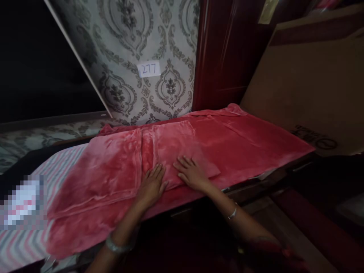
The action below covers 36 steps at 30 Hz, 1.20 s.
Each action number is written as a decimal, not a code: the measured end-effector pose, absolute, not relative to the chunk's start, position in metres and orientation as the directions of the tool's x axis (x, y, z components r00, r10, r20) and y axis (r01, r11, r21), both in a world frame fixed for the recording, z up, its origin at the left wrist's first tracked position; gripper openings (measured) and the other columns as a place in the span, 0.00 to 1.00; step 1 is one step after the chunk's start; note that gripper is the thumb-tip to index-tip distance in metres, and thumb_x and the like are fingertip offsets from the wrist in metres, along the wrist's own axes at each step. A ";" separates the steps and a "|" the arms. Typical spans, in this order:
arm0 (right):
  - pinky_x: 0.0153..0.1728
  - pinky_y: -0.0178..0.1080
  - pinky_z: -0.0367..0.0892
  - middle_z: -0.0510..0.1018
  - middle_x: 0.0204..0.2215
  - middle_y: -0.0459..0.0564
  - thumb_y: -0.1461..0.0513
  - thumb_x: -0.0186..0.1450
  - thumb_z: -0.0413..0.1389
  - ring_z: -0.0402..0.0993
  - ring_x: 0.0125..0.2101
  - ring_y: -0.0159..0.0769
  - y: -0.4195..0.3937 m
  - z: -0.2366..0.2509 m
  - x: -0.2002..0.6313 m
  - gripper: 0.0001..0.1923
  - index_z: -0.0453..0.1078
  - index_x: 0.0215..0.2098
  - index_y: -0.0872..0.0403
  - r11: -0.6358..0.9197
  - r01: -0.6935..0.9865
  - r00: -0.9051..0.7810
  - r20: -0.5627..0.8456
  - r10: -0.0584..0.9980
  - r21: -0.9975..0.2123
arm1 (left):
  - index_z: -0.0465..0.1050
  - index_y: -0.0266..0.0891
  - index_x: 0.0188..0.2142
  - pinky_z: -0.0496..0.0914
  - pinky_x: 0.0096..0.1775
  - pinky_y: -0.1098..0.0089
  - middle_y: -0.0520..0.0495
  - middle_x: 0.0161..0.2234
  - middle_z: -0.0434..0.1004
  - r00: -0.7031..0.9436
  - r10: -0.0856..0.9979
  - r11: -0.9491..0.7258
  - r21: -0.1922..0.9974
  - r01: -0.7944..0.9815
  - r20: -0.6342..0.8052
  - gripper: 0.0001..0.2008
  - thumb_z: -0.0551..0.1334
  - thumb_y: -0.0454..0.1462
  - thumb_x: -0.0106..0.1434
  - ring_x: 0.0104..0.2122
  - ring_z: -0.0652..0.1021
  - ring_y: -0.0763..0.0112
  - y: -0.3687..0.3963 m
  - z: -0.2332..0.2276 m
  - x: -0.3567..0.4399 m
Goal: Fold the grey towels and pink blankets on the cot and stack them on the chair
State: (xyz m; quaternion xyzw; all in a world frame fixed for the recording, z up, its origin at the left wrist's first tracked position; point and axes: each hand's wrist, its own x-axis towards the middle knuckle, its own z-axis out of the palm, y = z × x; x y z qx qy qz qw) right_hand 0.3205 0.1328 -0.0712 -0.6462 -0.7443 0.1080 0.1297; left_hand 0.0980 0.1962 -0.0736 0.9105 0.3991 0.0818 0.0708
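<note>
My left hand lay flat, fingers spread and grasping nothing, on the red plush blanket, just beside my right hand, which pressed down the same way, palm open. Both rested on a folded panel of the blanket near its front edge (a bangle sat on each wrist). The blanket was spread across a striped mattress. Behind it stood patterned wallpaper bearing a paper label reading 277, a dark red door, and a big cardboard box, its contents hidden.
</note>
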 end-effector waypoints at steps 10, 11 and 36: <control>0.68 0.46 0.50 0.57 0.70 0.54 0.65 0.71 0.42 0.49 0.70 0.40 0.202 -0.034 0.391 0.31 0.56 0.71 0.58 -0.116 0.928 0.193 0.189 0.963 -0.355 | 0.57 0.32 0.69 0.52 0.68 0.51 0.33 0.71 0.54 0.661 0.734 -0.677 0.235 0.697 0.156 0.30 0.54 0.38 0.69 0.71 0.55 0.53 0.256 -0.014 0.235; 0.68 0.48 0.49 0.55 0.71 0.54 0.65 0.71 0.42 0.46 0.71 0.41 0.214 -0.035 0.392 0.31 0.56 0.72 0.57 -0.152 0.936 0.211 0.159 0.965 -0.316 | 0.56 0.31 0.70 0.50 0.68 0.48 0.32 0.71 0.52 0.632 0.761 -0.647 0.224 0.729 0.144 0.31 0.54 0.39 0.70 0.71 0.53 0.51 0.264 -0.016 0.246; 0.68 0.54 0.47 0.55 0.72 0.52 0.62 0.72 0.42 0.46 0.71 0.44 0.321 -0.017 0.393 0.30 0.55 0.72 0.48 -0.188 0.955 0.225 0.149 0.963 -0.229 | 0.55 0.32 0.70 0.46 0.69 0.44 0.32 0.71 0.53 0.504 0.859 -0.512 0.122 0.850 0.091 0.31 0.49 0.43 0.72 0.71 0.54 0.51 0.346 -0.011 0.234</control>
